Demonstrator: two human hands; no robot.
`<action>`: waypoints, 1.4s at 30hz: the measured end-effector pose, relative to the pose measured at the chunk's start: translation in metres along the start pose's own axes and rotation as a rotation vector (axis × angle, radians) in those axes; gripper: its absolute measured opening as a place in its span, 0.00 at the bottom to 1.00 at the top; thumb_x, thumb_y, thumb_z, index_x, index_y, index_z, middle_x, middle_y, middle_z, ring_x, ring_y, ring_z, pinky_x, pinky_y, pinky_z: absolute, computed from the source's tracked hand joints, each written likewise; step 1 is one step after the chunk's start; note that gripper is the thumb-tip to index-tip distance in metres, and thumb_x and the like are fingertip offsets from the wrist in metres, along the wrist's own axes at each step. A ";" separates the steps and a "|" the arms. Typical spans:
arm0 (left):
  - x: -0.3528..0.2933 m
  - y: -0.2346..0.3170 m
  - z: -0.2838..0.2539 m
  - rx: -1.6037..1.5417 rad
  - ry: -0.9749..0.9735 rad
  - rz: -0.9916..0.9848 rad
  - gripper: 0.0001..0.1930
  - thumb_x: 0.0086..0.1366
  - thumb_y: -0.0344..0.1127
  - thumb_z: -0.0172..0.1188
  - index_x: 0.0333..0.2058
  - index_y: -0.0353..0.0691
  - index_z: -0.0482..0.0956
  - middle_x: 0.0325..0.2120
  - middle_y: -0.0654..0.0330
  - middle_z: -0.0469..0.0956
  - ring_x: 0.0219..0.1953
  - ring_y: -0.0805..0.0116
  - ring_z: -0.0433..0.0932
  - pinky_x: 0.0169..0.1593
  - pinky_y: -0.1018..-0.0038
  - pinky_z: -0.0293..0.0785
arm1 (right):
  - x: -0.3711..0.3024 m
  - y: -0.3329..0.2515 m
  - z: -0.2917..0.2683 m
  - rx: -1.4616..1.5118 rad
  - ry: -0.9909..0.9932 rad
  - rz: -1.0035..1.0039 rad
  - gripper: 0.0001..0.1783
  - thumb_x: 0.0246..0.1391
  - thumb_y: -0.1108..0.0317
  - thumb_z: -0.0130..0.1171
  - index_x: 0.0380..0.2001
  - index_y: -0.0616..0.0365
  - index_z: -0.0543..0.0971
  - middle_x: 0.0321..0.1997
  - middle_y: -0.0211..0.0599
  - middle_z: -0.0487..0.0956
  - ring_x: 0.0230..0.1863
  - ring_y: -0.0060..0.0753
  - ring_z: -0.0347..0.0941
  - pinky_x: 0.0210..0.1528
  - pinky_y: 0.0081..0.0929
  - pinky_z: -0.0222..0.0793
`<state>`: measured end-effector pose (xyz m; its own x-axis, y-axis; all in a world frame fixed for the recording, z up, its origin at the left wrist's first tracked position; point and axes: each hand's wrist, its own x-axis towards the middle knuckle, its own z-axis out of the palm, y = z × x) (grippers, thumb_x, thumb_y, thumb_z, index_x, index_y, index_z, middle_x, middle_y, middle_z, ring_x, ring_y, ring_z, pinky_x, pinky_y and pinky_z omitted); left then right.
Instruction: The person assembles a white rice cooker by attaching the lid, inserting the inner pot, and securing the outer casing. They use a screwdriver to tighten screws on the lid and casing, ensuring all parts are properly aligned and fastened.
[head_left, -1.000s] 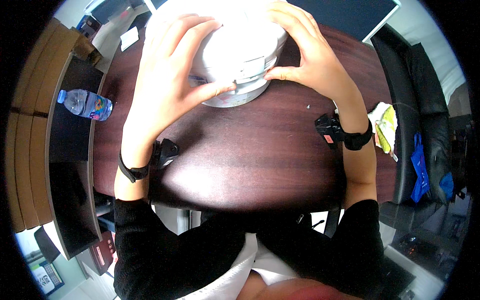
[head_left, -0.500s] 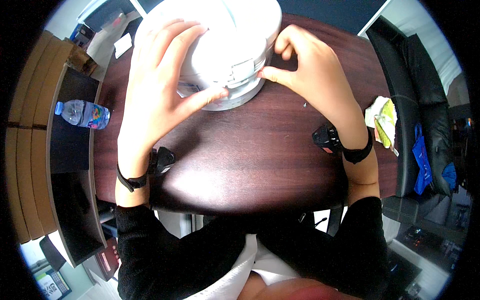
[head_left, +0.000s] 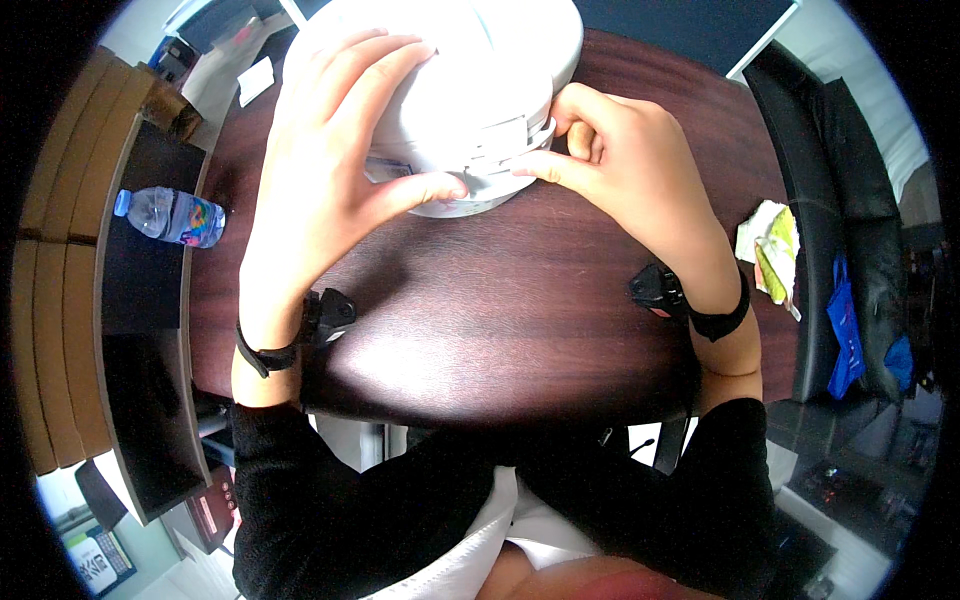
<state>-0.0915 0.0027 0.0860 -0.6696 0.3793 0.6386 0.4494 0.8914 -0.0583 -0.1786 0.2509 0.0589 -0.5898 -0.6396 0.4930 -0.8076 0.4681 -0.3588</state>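
A round white appliance (head_left: 470, 90), much of it washed out by glare, stands at the far side of the brown table. My left hand (head_left: 335, 150) lies spread over its left side, fingers stretched across the top and thumb against the lower front. At the front right, my right hand (head_left: 630, 150) is curled, thumb and forefinger pinching a thin white rim piece (head_left: 541, 137). Next to that piece is a small white latch (head_left: 503, 133) on the appliance's front. Both wrists wear black straps with small black devices.
A clear water bottle with a blue cap (head_left: 172, 217) lies on its side at the left, by the dark shelf. A crumpled white and yellow-green packet (head_left: 772, 252) rests on the right edge of the brown table (head_left: 500, 310). Beyond it is a black sofa (head_left: 865, 200).
The view has shifted slightly, with the appliance now a little further right. My right fingers have closed in tighter, and the thin rim piece between them stands out a little from the appliance.
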 end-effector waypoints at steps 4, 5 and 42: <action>-0.001 -0.003 -0.003 -0.042 -0.040 -0.014 0.45 0.44 0.49 0.77 0.62 0.38 0.75 0.60 0.53 0.75 0.67 0.51 0.69 0.69 0.55 0.62 | 0.001 0.003 0.000 0.010 0.007 0.001 0.21 0.47 0.53 0.77 0.31 0.56 0.79 0.17 0.32 0.75 0.19 0.30 0.73 0.24 0.30 0.65; 0.000 -0.004 -0.003 -0.042 -0.043 -0.014 0.44 0.45 0.49 0.77 0.62 0.38 0.75 0.60 0.53 0.75 0.67 0.51 0.70 0.69 0.55 0.62 | 0.002 0.003 0.000 0.021 -0.011 0.032 0.23 0.46 0.49 0.76 0.31 0.56 0.79 0.18 0.34 0.76 0.21 0.36 0.76 0.25 0.34 0.68; 0.006 -0.003 0.016 0.043 0.134 0.045 0.44 0.41 0.61 0.79 0.52 0.37 0.78 0.46 0.53 0.77 0.54 0.52 0.75 0.59 0.57 0.69 | 0.010 0.021 0.005 0.046 0.006 -0.169 0.21 0.49 0.56 0.77 0.29 0.58 0.77 0.21 0.29 0.74 0.20 0.23 0.68 0.25 0.25 0.64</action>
<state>-0.1063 0.0062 0.0777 -0.5631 0.3854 0.7310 0.4498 0.8850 -0.1201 -0.2015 0.2518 0.0520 -0.4454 -0.7032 0.5542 -0.8946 0.3254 -0.3061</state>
